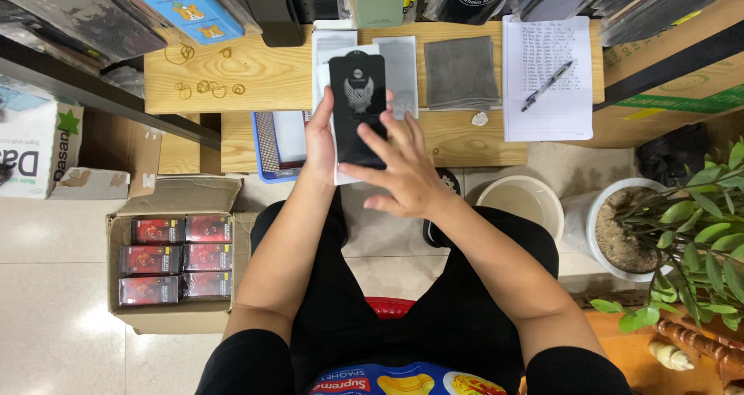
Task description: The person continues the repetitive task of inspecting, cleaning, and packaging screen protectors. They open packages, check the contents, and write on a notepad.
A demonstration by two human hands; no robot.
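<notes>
Black glossy sleeve (357, 108), w/ white card behind, held upright over wooden desk (256, 73). Head cam: left hand (320, 135) grips its left edge, thumb on front; right hand (403, 166) fingers spread, tips touching its lower face. Grey cloth (461, 71), pen (547, 85) on notepad (552, 104) nearby.

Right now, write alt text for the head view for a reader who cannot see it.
Seen from above, a seated person's left hand holds a black rectangular packet upright over a wooden table while the right hand rests fingers on its lower part. A pen lies on a written sheet; a carton of red boxes sits on the floor.
</notes>
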